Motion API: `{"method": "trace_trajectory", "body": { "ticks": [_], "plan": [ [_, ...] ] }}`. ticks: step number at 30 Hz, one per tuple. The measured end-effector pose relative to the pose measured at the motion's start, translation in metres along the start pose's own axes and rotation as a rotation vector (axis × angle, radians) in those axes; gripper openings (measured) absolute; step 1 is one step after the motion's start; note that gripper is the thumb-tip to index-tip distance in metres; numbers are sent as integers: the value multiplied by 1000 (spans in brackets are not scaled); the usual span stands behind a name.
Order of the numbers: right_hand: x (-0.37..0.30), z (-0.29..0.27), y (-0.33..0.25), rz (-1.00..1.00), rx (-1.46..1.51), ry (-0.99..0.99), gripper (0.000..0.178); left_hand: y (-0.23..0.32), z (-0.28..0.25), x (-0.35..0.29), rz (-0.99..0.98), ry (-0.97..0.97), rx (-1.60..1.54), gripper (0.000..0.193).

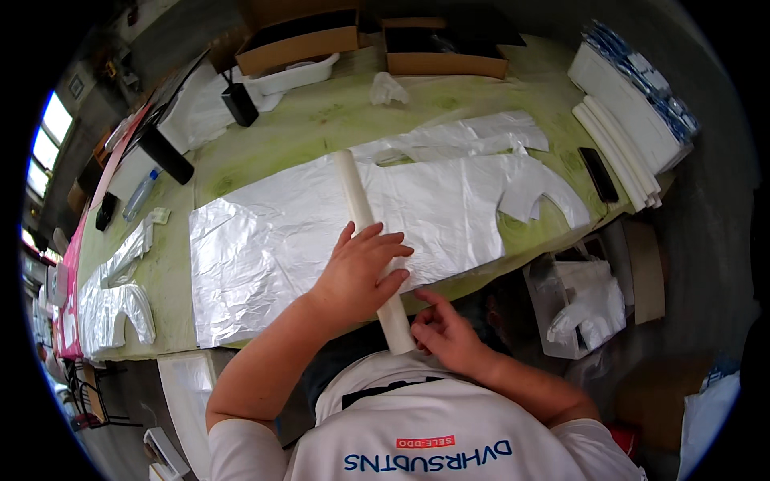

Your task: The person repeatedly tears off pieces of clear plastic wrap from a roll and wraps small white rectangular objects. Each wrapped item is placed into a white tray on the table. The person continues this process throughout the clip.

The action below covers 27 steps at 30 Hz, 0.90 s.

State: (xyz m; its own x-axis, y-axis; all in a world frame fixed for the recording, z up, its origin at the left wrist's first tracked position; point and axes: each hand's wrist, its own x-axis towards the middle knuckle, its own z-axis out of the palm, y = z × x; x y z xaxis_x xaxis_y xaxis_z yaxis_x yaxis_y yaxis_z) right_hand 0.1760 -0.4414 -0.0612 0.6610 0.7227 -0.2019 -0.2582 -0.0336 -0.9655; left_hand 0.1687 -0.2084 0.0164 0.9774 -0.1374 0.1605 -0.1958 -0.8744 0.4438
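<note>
A long off-white tube (354,189) lies across a thin, shiny silvery-white plastic garment (265,248), which is spread wrinkled on the table. My left hand (359,268) rests over the tube's middle with its fingers stretched out across it. Beside the tube's near end, past the table's front edge, is my right hand (447,330). Its index finger points toward the plastic's edge while the other fingers curl loosely near the tube; I see nothing held in it. A curved cutout and a flap (525,192) shape the garment's right end. Another strip of the plastic (481,132) lies behind.
The table wears a green patterned cover (321,112). On its right are a black phone (598,174), white rolls (613,152) and stacked blue-white packages (642,88). Cardboard boxes (445,62) stand behind. At left are a bottle (141,196) and folded plastic (116,309). A bin (573,305) sits below right.
</note>
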Motion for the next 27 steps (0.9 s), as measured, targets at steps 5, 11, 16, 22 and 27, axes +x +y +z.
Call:
{"method": "trace_trajectory", "body": {
  "ticks": [5, 11, 16, 22, 27],
  "plan": [
    [-2, -4, 18, -41, 8, -6, 53, 19, 16, 56, 32, 40, -182, 38],
    [-9, -22, 28, -86, 16, 69, 44, 15, 47, 104, -131, -237, -140, 28],
    [-22, -43, 36, -107, -66, 190, 33, 12, 49, 112, -313, -262, -173, 21],
    [2, -69, -29, -766, -731, 341, 26, -3, 46, 104, -520, -122, -494, 21],
    [97, -105, -61, -701, -1222, 489, 32, -2, 38, 102, -596, -153, -644, 22]
  ]
}}
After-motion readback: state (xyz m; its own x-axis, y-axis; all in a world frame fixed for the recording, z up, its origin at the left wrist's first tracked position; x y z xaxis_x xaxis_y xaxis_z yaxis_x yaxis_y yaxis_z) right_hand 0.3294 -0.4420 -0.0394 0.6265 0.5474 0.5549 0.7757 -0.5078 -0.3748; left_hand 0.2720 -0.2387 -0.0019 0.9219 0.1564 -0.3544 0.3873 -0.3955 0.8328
